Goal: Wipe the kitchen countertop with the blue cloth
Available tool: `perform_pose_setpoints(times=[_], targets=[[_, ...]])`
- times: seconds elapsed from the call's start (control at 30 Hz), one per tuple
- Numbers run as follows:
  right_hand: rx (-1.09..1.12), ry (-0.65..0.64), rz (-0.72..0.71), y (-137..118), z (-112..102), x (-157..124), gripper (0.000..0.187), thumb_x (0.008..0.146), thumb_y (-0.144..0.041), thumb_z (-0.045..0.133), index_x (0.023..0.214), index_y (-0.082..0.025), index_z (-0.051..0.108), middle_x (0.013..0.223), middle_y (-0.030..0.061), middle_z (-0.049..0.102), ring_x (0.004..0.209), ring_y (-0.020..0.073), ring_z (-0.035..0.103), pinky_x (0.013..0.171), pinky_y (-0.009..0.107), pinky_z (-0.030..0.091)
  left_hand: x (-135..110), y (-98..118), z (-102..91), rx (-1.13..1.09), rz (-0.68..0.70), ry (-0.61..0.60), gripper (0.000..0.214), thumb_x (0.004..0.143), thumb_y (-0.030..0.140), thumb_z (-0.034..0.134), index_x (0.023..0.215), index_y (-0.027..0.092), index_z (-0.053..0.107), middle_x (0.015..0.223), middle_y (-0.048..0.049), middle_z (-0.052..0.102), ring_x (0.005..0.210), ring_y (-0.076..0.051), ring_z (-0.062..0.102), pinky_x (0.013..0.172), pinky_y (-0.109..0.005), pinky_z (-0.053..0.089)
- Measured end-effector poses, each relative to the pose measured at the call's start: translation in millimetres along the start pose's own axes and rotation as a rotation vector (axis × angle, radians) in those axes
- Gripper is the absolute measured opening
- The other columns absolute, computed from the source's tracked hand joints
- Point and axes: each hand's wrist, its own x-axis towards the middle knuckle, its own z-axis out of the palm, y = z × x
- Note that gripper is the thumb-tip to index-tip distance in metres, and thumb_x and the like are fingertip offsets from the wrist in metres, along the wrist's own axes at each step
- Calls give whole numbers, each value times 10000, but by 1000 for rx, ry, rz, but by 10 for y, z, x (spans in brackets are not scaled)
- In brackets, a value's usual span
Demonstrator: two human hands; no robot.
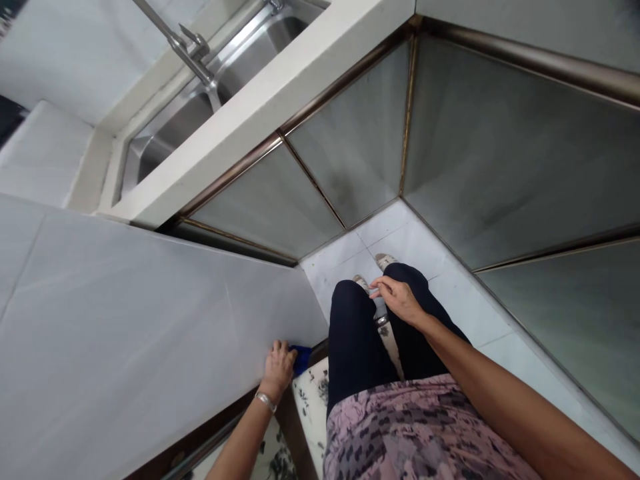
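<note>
My left hand [278,366] is closed on a blue cloth [301,358] and presses it against the edge of a large pale grey slab [130,333] at the lower left. A silver bracelet sits on that wrist. My right hand [398,298] hangs over my dark trousers [357,340] near the right knee, fingers loosely curled with nothing visible in them. My feet in light shoes [385,261] stand on the white tiled floor [450,293].
A steel sink [165,140] with a tap [193,53] is set in a white counter [280,93] at the upper left. Grey cabinet doors [500,153] with bronze frames run along the corner. A patterned surface [310,400] lies below the slab.
</note>
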Motion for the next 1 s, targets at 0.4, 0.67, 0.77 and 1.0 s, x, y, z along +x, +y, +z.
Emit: perform_pose_setpoints(times=[0.4,0.67,0.77,1.0], targets=[[-469,-55,-168,202,87,-95,287,965,-217,407,1079,-228,670,877,29,752,798,189,706,749,281,498,772,-573,-597,25,-163,64,407,959,167,454,1288,291,658,1271,-143,560,1165,-318,445,897,-385,449],[-669,-111,-186,165,89,-102,293,959,-173,423,1121,-221,663,1006,46,759,851,201,706,731,275,464,454,-262,-347,35,-31,-55,373,949,154,490,1196,316,718,1303,-108,566,1187,-297,441,917,-361,442],[-655,-119,-198,174,60,-106,296,965,-168,416,1124,-217,660,1009,50,757,857,199,705,738,275,465,219,-41,-199,48,13,-92,409,932,116,484,1212,310,711,1336,-112,557,1192,-298,446,894,-358,453],[-622,-176,-192,155,75,-88,271,974,-165,442,1134,-206,657,1006,51,758,882,196,711,764,267,467,-250,93,-329,96,27,-129,424,953,111,417,1158,282,746,1293,-128,598,1172,-299,494,898,-373,456]])
